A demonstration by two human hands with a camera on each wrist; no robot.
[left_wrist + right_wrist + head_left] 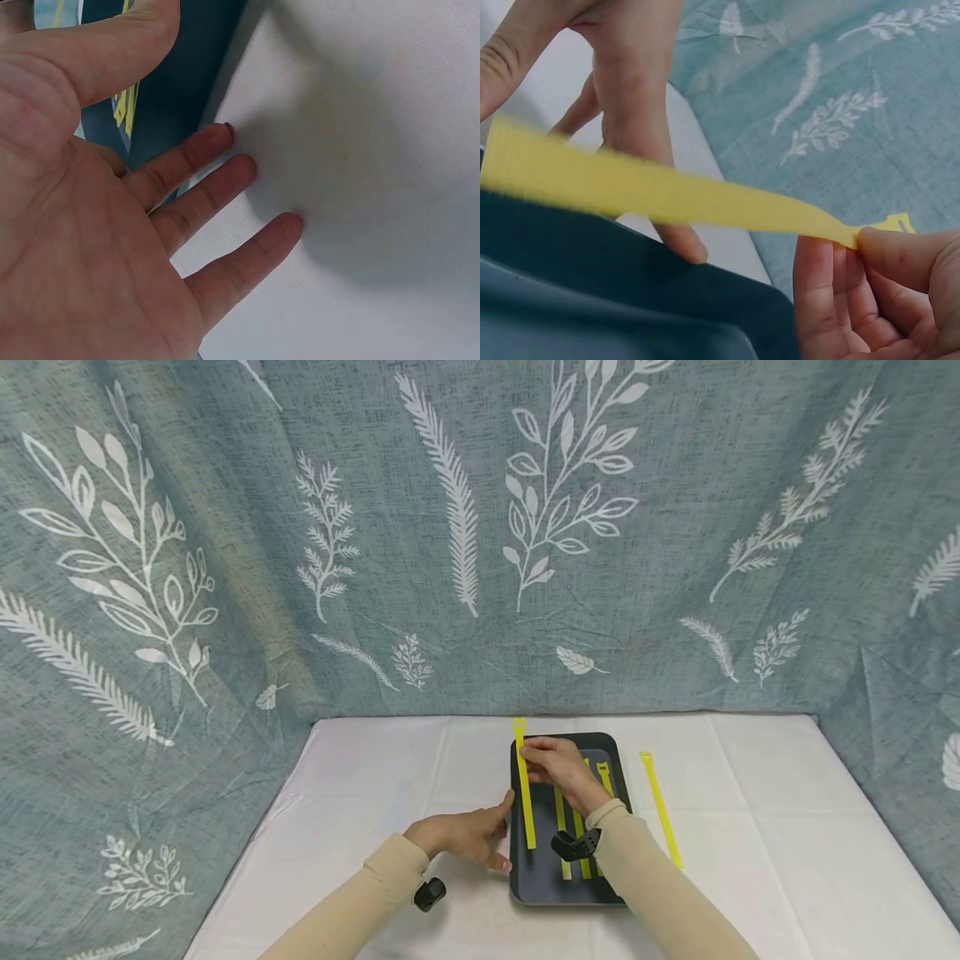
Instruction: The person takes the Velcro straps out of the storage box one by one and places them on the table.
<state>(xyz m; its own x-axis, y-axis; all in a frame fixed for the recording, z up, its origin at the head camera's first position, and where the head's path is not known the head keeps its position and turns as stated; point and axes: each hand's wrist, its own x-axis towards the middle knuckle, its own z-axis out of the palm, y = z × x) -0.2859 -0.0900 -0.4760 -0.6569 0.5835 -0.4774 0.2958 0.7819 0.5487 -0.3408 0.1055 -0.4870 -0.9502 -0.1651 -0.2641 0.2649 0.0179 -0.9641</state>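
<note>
Right hand [558, 768]: pinches flat yellow strap [527, 797] near its slotted head
Left hand [471, 837]: fingers spread at tray [542, 885] edge
Tray: dark, round-cornered rectangle

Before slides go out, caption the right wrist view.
Right hand pinches a yellow strap near its slotted head over a dark tray, left hand beside the tray.

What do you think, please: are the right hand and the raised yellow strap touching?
Touching: the right wrist view shows the right hand pinching the yellow strap near its slotted end.
</note>
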